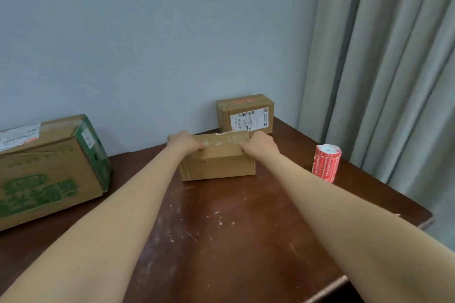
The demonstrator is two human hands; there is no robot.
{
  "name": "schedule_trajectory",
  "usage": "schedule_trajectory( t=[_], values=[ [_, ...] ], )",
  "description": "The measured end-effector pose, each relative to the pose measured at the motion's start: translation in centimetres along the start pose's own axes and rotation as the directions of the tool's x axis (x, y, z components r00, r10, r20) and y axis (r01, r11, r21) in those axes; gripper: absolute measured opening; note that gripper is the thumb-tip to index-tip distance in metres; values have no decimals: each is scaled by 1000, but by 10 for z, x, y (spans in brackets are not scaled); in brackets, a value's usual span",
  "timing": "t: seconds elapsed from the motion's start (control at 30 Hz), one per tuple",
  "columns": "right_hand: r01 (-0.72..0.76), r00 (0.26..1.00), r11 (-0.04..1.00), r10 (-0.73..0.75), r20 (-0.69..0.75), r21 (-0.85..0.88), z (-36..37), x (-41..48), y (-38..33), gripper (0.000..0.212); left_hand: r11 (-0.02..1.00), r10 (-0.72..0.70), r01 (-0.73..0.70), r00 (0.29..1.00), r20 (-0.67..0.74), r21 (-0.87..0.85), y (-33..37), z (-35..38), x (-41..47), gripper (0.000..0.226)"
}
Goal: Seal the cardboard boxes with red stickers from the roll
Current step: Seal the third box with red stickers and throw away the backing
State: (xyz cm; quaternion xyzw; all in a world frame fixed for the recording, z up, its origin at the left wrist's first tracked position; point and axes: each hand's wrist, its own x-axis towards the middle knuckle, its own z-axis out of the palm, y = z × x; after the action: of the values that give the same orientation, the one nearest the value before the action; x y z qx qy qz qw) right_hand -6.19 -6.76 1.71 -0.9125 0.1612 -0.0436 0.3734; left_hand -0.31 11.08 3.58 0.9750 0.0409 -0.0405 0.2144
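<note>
I read open table (pixel 221 229) surface in front of the middle box (pixel 218 163). The large box (pixel 49 170) blocks the left side. The far box (pixel 245 113) stands close behind the middle box, at the wall (pixel 147 44). The sticker roll (pixel 326 163) stands upright to the right; a free lane separates it from the middle box.

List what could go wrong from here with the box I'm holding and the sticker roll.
1. The sticker roll stands on end near the right edge of the table; the right hand reaching for it could knock it off.
2. Old clear tape covers the top seam of the small box, which the left hand and right hand grip; a sticker may bond poorly there.
3. The far box sits close behind; a push could bump it.
</note>
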Motion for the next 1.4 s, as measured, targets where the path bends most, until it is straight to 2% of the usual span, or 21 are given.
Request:
schedule_trajectory(
  t=[0.07, 0.13, 0.2, 0.33, 0.47, 0.57, 0.7, 0.8, 0.87, 0.97, 1.1, 1.23, 1.3, 1.4],
  values=[
    [-4, 999, 996, 1, -34, -84, -17, -8, 9, 21, 998, 58, -59, 998, 31, 24, 14, 8, -11, 70],
    [-26, 998, 987, 15, -65, -158, -31, -16, 16, 24, 995, 92, -93, 994, 55, 21, 27, 15, -22, 73],
    [-37, 995, 973, 14, -98, -226, -42, -23, 23, 29, 993, 121, -122, 989, 80, 4, 37, 20, -30, 73],
    [-14, 991, 943, -30, -127, -334, -56, -34, 33, 26, 991, 132, -133, 984, 122, -4, 50, 26, -43, 68],
    [22, 992, 934, -65, -109, -356, -62, -41, 40, 22, 988, 133, -140, 987, 95, 70, 56, 26, -54, 58],
    [48, 980, 934, -112, -163, -354, -74, -43, 43, 23, 974, 202, -200, 979, -10, 109, 67, 25, -65, 56],
    [47, 944, 966, -127, -306, -254, -109, -43, 62, 39, 863, 504, -503, 863, -36, 36, 97, 40, -92, 58],
    [19, 935, 991, -65, -349, -133, -125, -40, 88, 50, 798, 598, -598, 801, 35, 73, 120, 60, -111, 55],
    [20, 947, 995, -50, -317, -99, -130, -42, 104, 57, 779, 602, -608, 794, 85, 156, 127, 72, -114, 51],
    [78, 979, 993, -93, -182, -84, -134, -48, 122, 71, 751, 595, -608, 792, 135, 258, 127, 79, -110, 41],
    [164, 986, 980, -167, -22, -116, -133, -54, 132, 80, 742, 622, -622, 778, 91, 249, 130, 80, -112, 46],
    [203, 979, 955, -195, 60, -217, -130, -57, 132, 80, 658, 734, -706, 679, -12, 264, 148, 90, -128, 55],
    [211, 977, 945, -198, 74, -251, -130, -56, 132, 77, 641, 747, -717, 664, -10, 272, 157, 99, -132, 54],
    [239, 970, 928, -219, 102, -287, -131, -56, 131, 67, 640, 752, -714, 659, -37, 283, 164, 107, -134, 39]
  ],
)
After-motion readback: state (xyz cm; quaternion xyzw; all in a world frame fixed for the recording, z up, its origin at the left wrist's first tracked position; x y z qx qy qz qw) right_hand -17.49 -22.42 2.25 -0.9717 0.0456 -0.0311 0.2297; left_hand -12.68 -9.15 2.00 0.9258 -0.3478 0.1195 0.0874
